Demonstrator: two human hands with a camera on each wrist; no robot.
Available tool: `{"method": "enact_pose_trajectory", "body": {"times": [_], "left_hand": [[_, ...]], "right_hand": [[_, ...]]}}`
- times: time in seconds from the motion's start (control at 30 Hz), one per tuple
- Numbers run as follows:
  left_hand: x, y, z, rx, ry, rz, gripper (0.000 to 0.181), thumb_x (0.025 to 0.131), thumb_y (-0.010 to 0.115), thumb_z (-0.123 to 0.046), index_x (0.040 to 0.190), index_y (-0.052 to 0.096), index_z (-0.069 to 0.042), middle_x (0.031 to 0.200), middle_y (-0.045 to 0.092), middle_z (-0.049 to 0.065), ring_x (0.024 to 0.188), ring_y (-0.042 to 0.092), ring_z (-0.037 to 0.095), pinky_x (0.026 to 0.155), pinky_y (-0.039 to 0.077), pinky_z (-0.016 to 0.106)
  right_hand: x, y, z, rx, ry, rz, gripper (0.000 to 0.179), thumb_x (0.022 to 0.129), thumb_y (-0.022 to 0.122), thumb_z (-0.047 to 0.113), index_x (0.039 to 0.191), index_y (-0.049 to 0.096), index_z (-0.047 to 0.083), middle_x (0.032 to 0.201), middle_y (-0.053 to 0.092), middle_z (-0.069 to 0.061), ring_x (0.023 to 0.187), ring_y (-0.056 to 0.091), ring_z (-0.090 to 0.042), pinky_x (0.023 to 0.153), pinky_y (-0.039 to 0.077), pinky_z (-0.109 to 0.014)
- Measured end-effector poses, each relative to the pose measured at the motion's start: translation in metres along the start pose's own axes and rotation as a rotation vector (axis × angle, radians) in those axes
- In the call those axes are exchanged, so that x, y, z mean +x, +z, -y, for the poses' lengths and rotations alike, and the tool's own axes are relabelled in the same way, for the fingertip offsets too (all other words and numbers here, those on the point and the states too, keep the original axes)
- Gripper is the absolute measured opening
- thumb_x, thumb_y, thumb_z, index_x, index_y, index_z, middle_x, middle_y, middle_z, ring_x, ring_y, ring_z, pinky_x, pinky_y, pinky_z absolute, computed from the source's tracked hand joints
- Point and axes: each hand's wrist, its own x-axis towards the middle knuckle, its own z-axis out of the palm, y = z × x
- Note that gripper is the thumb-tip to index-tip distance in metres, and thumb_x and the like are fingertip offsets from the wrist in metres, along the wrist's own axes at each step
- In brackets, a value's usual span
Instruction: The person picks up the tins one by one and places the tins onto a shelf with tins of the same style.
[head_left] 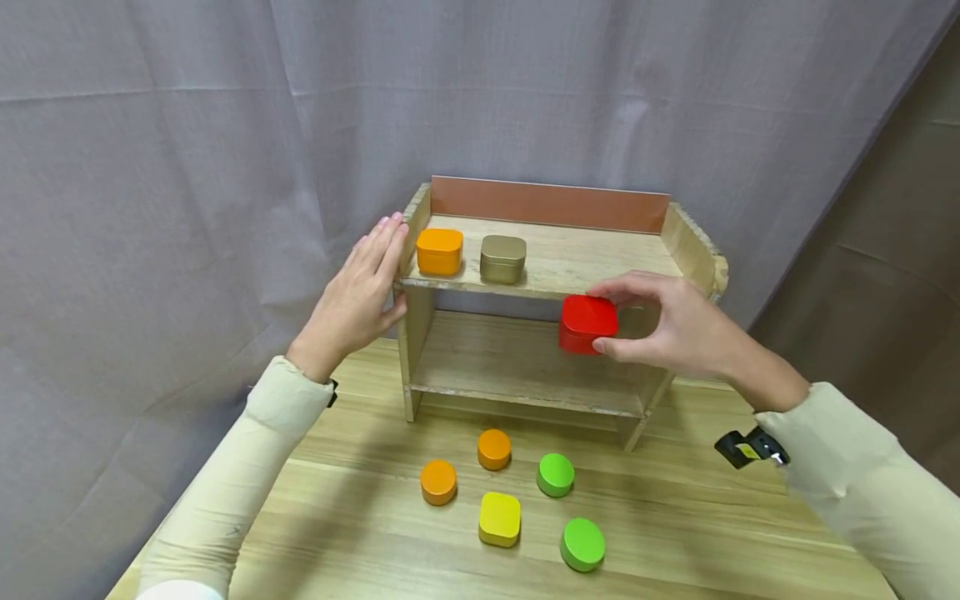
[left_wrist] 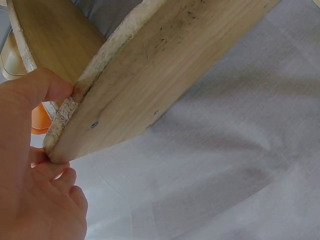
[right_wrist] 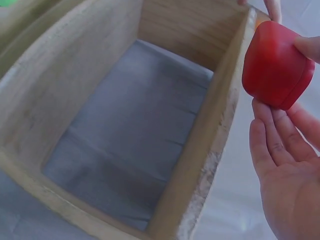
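My right hand pinches a red rounded-square box between thumb and fingers. It is in front of the upper board's front edge, on the right side of the two-tier wooden shelf. In the right wrist view the red box appears beside the board edge. My left hand holds the shelf's left side panel; the left wrist view shows the thumb and fingers on the panel's edge. On the upper board, an orange rounded-square box stands left of a khaki one.
On the wooden table before the shelf lie two orange round boxes, two green round boxes and a yellow rounded-square box. A brown back strip borders the upper board. Grey cloth hangs behind.
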Motion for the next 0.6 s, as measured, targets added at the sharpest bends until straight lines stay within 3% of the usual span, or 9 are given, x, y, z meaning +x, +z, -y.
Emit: {"method": "enact_pose_trajectory", "body": {"times": [0.13,0.33,0.6], "left_hand": [[-0.001,0.001,-0.001,-0.001,0.003,0.002,0.094,0.086,0.076,-0.007,0.164,0.024,0.006,0.175,0.022,0.024,0.162,0.026,0.039,0.133,0.026,0.054],[0.0,0.002,0.0,0.007,0.004,-0.008,0.094,0.086,0.076,-0.006,0.164,0.024,0.007,0.175,0.022,0.024,0.162,0.026,0.039,0.133,0.026,0.053],[0.001,0.002,0.0,0.009,0.002,-0.001,0.095,0.087,0.076,-0.007,0.164,0.023,0.006,0.175,0.021,0.023,0.162,0.025,0.038,0.134,0.026,0.053]], "right_hand": [[0.005,-0.007,0.001,0.047,0.074,-0.011,0.055,0.082,0.089,0.013,0.134,0.072,0.017,0.123,0.077,-0.002,0.108,0.068,-0.004,0.096,0.048,-0.004],[0.017,-0.016,-0.003,0.071,0.099,-0.051,0.054,0.083,0.088,0.014,0.135,0.072,0.015,0.126,0.076,-0.008,0.105,0.064,0.008,0.098,0.045,-0.001],[0.032,-0.017,-0.01,0.067,0.151,-0.073,0.051,0.087,0.085,0.02,0.136,0.071,0.016,0.126,0.076,-0.008,0.103,0.065,0.007,0.092,0.047,-0.003]]}}
